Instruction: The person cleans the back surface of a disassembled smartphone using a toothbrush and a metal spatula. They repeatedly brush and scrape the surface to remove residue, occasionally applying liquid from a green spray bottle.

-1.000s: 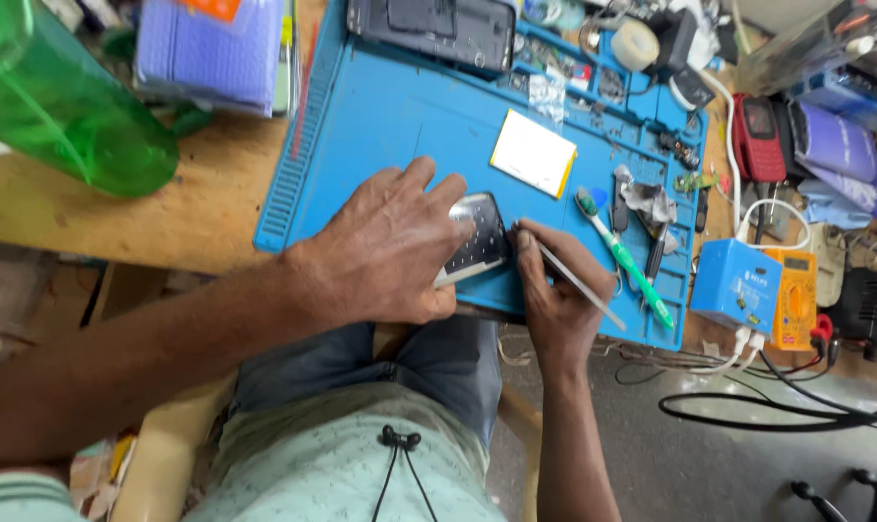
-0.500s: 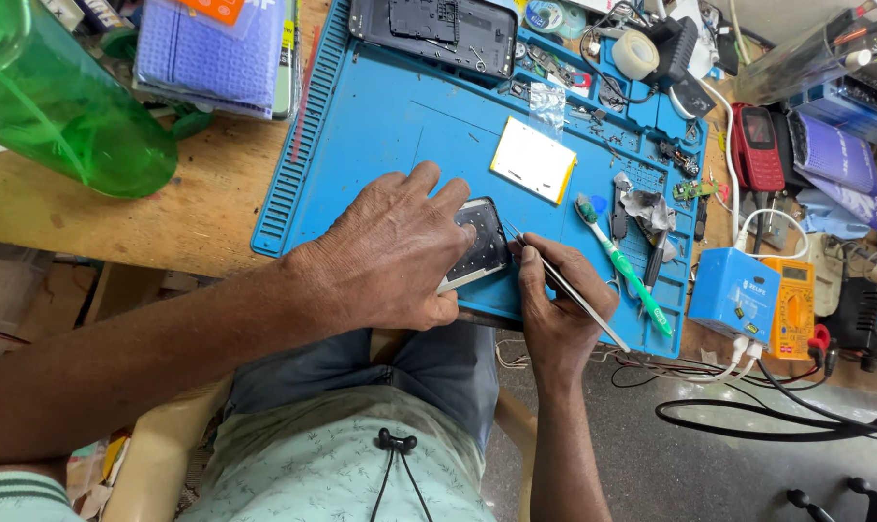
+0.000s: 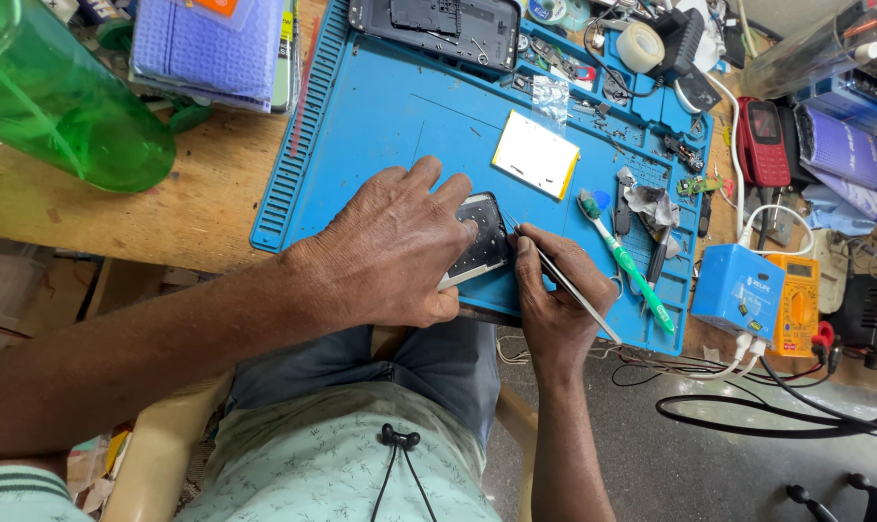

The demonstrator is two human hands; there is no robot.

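Tweezers nearer keypad phone, mat tray cluttered.

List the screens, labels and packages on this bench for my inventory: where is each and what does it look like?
Red keypad phone: far right, upright rectangle, small dark screen.
Yellow multimeter: right edge, beside the blue box, grey display.
Blue box: right of the blue mat, square, small pale label.
Clear plastic bag: on the mat, above the white rectangular card.
Small dark phone part: under the left hand, near the right hand holding tweezers.
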